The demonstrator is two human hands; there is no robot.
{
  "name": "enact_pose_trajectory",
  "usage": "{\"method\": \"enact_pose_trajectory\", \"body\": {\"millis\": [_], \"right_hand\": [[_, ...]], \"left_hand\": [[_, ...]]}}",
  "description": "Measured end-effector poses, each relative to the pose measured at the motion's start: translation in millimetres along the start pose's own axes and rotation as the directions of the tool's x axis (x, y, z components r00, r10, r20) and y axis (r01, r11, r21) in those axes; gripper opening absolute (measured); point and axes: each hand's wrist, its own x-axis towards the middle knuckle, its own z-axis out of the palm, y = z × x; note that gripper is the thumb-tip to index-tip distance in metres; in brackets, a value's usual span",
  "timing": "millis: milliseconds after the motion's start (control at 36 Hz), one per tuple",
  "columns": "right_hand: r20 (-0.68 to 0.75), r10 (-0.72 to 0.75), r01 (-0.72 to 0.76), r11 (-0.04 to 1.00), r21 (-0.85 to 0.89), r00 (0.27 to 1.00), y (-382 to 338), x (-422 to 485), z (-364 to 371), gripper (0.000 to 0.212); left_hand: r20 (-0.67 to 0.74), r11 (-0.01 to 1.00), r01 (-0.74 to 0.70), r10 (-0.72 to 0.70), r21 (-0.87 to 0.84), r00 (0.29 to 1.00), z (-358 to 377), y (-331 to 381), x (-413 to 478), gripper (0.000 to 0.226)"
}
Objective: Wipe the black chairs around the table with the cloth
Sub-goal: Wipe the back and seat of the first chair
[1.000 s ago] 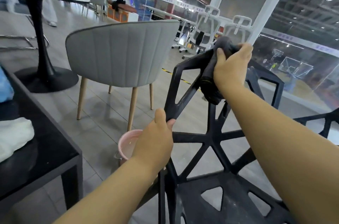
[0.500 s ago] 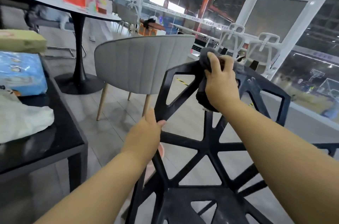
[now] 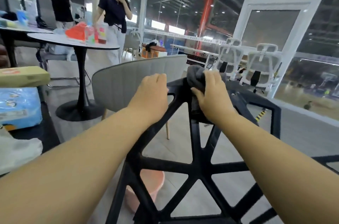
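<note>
Room: a large indoor hall with glass partitions, ceiling lights and a grey tiled floor; two people stand in the far left background beside a round pedestal table [image 3: 73, 43].
Near left: a black table [image 3: 50, 133] carrying a cardboard box [image 3: 22, 77], a blue plastic-wrapped pack [image 3: 18, 106] and something white at the edge of view.
Task object: a black chair [image 3: 200, 167] with an open lattice back of triangular gaps fills the lower centre, its back facing the wearer.
Left hand: the left hand [image 3: 152, 91] grips the top left corner of the chair back, fingers curled over the rail, steadying it.
Right hand: the right hand [image 3: 212, 93] grips a bunched dark grey cloth [image 3: 195, 75] and presses it onto the top rail, near the left hand.
Behind the chair: a grey upholstered chair [image 3: 128, 80] on wooden legs, and two white mesh office chairs [image 3: 262, 66] by the glass.
On the floor: a pink basin [image 3: 151, 183], seen through the lattice.
Other black chair: a black frame [image 3: 275, 113] to the right looks like part of a second one.
Done so far: wiping is under way on the top edge of this chair's back; which parts are already clean cannot be told.
Left to do: probably the struts below, the seat, which is out of view, and any other black chairs.
</note>
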Motion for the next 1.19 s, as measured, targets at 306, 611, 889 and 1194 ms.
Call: {"method": "enact_pose_trajectory", "body": {"millis": [306, 611, 889, 1194], "right_hand": [[-0.219, 0.487, -0.522, 0.841, -0.144, 0.845, 57, 6, -17, 0.041], [-0.046, -0.02, 0.015, 0.994, -0.107, 0.999, 15, 5, 6, 0.037], [-0.278, 0.563, -0.624, 0.739, -0.252, 0.778, 95, -11, -46, 0.042], [-0.021, 0.115, -0.117, 0.955, -0.272, 0.993, 79, -25, -31, 0.04]], "left_hand": [[-0.152, 0.958, 0.01, 0.036, 0.286, 0.988, 21, 2, 5, 0.026], [-0.139, 0.965, 0.056, -0.02, 0.258, 0.99, 24, 5, 0, 0.027], [-0.121, 0.966, 0.07, -0.04, 0.248, 0.992, 21, 9, -2, 0.028], [-0.02, 0.957, -0.031, 0.038, 0.287, 0.999, 38, 49, 19, 0.054]]}}
